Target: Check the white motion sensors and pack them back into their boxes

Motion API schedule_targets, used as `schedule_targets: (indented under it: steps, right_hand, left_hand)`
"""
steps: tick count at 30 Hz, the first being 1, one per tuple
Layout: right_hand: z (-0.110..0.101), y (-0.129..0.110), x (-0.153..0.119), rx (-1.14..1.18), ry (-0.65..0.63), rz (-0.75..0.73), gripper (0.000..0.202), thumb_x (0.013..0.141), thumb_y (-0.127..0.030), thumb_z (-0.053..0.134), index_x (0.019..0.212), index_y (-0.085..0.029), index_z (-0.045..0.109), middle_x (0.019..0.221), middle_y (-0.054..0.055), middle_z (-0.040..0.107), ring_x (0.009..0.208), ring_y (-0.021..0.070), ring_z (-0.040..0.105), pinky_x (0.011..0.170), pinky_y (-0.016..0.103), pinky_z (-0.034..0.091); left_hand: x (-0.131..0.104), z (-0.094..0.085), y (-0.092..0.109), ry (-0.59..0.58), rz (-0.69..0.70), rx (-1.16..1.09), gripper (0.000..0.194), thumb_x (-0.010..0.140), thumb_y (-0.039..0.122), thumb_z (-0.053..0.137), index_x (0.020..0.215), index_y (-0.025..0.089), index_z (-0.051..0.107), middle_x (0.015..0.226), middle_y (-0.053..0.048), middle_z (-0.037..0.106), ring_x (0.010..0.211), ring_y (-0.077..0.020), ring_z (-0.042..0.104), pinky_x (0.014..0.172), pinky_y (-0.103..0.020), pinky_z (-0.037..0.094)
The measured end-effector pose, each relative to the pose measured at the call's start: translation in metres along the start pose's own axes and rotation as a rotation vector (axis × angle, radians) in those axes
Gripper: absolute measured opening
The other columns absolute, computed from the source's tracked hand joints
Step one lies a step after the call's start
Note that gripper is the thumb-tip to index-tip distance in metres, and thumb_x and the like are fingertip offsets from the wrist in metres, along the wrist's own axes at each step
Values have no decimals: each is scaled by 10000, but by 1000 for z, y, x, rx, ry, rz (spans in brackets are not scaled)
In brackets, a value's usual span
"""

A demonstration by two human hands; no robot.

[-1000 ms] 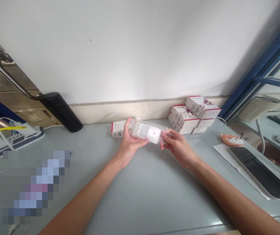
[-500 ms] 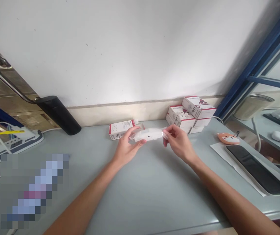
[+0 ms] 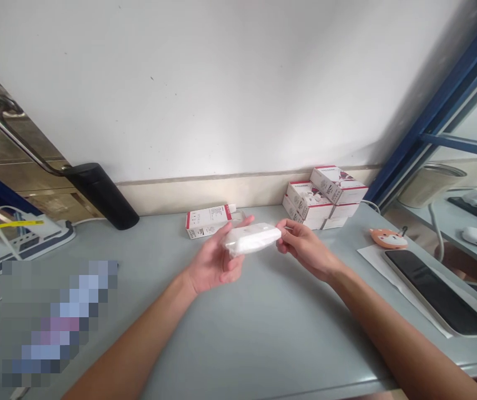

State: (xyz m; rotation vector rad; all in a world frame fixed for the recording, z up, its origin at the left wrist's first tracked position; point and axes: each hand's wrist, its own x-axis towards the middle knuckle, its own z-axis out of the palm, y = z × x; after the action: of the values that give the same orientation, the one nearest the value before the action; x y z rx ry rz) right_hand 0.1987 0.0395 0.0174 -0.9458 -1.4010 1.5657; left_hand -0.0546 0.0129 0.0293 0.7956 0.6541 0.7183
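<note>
A long white device (image 3: 252, 239) in a clear plastic wrapper is held level above the desk; its exact kind I cannot make out. Around its left end curl the fingers of my left hand (image 3: 215, 258), palm turned up. The fingertips of my right hand (image 3: 302, 241) pinch the wrapper at the other end. Just behind my left hand lies a white and red box (image 3: 208, 220), its right end open, partly hidden by my fingers. Beyond my right hand, several similar boxes (image 3: 311, 205) are stacked against the wall.
A phone (image 3: 438, 291) rests on white paper at the right, near an orange animal-shaped case (image 3: 388, 238). On the left are a black cylinder (image 3: 103, 194), a power strip (image 3: 30, 244) and a blurred-out object (image 3: 63, 325). Everything stands on a grey desk (image 3: 263, 333).
The white device has been turned over in my hands, so a plain side now shows instead of the side with a small dark mark. My left hand has rolled palm up and moved slightly lower.
</note>
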Motion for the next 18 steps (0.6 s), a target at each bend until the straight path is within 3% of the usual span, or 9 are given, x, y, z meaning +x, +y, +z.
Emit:
schedule_targets:
  steps: [2, 4, 7, 9, 13, 18]
  right_hand:
    - [4, 2, 1, 123, 5, 43, 364, 829, -490, 825, 843, -218, 583, 731, -36, 526, 688, 130, 448, 682, 291, 375]
    - [9, 6, 3, 215, 30, 59, 364, 779, -455, 861, 829, -212, 594, 757, -28, 518, 689, 128, 435, 681, 293, 390]
    - [13, 10, 5, 207, 114, 1, 385, 823, -512, 820, 820, -214, 577, 784, -17, 540, 688, 127, 440, 688, 296, 404]
    - [12, 12, 6, 40, 180, -101, 383, 906, -558, 738, 832, -224, 565, 782, -8, 572, 694, 140, 471, 683, 301, 404]
    - [11, 14, 1, -443, 252, -368, 293, 1028, -506, 600, 897, -245, 583, 823, 16, 647, 754, 182, 570, 717, 327, 431]
    - [19, 10, -9, -809, 117, -611, 279, 1057, -498, 575, 929, -256, 634, 1005, 74, 681, 848, 208, 642, 753, 349, 490]
  left_hand:
    - [-3, 2, -1, -37, 80, -53, 824, 884, 704, 654, 1595, 351, 434, 615, 31, 622, 428, -133, 516, 481, -266, 397]
    - [-4, 5, -2, -18, 155, -60, 801, 786, 555, 826, 1502, 325, 549, 739, -3, 682, 552, -142, 575, 590, -302, 447]
    - [0, 9, -6, 93, 211, 61, 416, 829, 397, 855, 1180, 240, 698, 795, -16, 687, 612, -123, 568, 652, -306, 440]
    - [6, 9, -11, 180, 244, 147, 297, 920, 472, 780, 1011, 210, 675, 780, -9, 658, 601, -102, 542, 618, -278, 411]
    - [18, 4, -17, 356, 297, 164, 464, 932, 665, 683, 1041, 214, 658, 771, 9, 600, 593, -89, 497, 538, -233, 367]
    - [19, 3, -13, 412, 211, 121, 543, 924, 723, 630, 1094, 211, 695, 712, 18, 561, 541, -92, 414, 462, -236, 280]
